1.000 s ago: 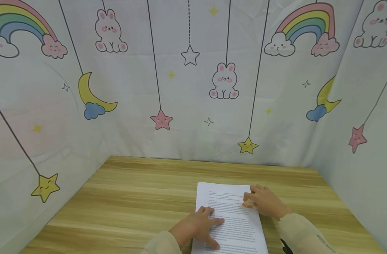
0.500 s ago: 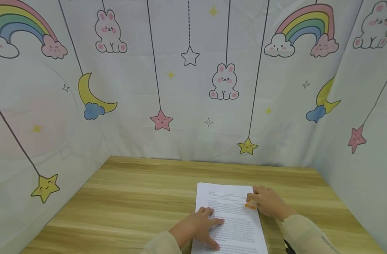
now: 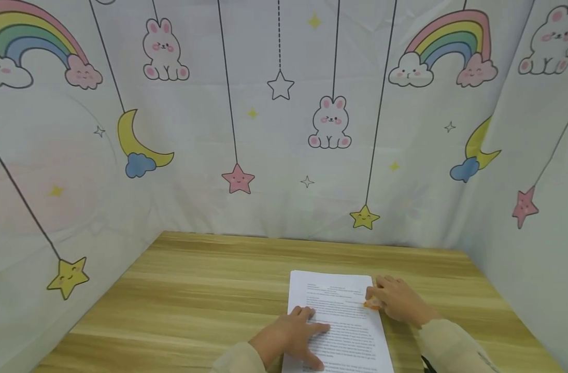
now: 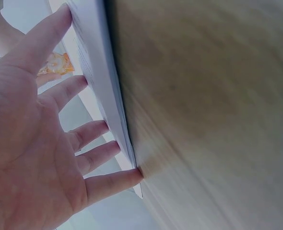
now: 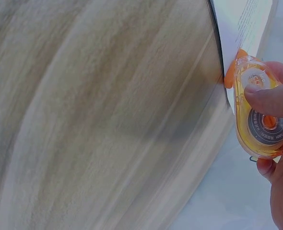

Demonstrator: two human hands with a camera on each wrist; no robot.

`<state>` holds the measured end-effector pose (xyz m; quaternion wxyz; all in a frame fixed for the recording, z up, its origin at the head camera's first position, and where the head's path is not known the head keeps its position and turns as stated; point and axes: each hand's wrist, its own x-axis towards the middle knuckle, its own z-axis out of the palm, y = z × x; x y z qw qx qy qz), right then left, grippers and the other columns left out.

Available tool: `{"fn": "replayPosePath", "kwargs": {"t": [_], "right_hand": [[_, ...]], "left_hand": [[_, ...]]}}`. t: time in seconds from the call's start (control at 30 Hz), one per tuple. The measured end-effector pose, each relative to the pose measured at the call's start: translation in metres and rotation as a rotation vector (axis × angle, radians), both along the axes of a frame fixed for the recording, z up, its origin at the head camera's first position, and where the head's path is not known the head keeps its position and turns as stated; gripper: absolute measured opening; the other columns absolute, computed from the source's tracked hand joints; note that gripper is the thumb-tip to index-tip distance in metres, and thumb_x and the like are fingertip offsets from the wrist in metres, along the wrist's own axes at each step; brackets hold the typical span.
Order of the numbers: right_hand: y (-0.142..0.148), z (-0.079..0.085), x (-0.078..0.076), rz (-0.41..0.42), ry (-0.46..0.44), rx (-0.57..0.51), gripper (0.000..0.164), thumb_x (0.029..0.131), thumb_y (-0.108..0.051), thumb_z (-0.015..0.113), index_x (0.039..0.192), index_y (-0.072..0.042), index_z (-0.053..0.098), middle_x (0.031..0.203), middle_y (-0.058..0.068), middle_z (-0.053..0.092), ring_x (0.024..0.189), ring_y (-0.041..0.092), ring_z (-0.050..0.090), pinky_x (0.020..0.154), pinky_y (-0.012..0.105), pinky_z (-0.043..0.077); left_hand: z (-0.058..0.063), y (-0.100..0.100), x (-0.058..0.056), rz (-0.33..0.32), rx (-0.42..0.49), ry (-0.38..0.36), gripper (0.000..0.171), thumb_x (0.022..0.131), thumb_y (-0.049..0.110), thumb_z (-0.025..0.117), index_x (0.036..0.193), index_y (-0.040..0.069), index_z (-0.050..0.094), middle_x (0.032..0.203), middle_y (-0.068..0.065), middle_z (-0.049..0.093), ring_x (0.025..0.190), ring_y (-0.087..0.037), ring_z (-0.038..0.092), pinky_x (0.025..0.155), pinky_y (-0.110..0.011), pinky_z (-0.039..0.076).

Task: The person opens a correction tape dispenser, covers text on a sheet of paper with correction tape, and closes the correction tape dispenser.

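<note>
The right hand [image 3: 400,302] has moved the orange tape dispenser [image 5: 253,120] rightward across the page [image 3: 342,331].

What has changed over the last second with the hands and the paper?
The right hand has moved the orange dispenser a little to the right, closer to the right edge of the paper stack. Nothing was newly taken hold of or let go. The left hand stays spread on the stack, which shows no visible shift.
</note>
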<state>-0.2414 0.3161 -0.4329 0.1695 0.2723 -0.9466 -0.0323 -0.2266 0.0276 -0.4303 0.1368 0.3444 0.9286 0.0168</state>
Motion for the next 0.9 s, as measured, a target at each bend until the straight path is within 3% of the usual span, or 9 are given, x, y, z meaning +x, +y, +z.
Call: {"fn": "replayPosePath", "kwargs": {"t": [0.53, 0.73, 0.9], "right_hand": [[0.002, -0.003, 0.004, -0.005, 0.047, -0.017, 0.022, 0.078, -0.009, 0.068, 0.088, -0.028, 0.064, 0.073, -0.011, 0.036, 0.068, 0.006, 0.033, 0.059, 0.022, 0.026], [0.011, -0.008, 0.002, -0.013, 0.087, -0.121, 0.027, 0.071, -0.007, 0.074, 0.086, -0.027, 0.064, 0.069, -0.012, 0.035, 0.062, 0.003, 0.027, 0.056, 0.019, 0.023], [0.011, -0.002, 0.003, -0.052, 0.059, -0.182, 0.034, 0.070, 0.001, 0.069, 0.089, -0.027, 0.065, 0.068, -0.012, 0.039, 0.061, 0.003, 0.029, 0.055, 0.019, 0.024]], "left_hand": [[-0.001, -0.001, 0.000, 0.012, -0.002, -0.010, 0.077, 0.065, 0.066, 0.067, 0.134, 0.049, 0.038, 0.142, 0.003, 0.034, 0.129, -0.022, 0.034, 0.100, -0.046, 0.039], [0.002, 0.000, 0.002, -0.001, 0.007, 0.000, 0.076, 0.065, 0.065, 0.068, 0.133, 0.047, 0.040, 0.141, 0.002, 0.035, 0.128, -0.021, 0.035, 0.099, -0.044, 0.040], [0.003, 0.001, 0.002, 0.010, -0.001, -0.003, 0.075, 0.066, 0.064, 0.068, 0.133, 0.046, 0.041, 0.142, 0.001, 0.034, 0.130, -0.022, 0.034, 0.099, -0.046, 0.041]]}}
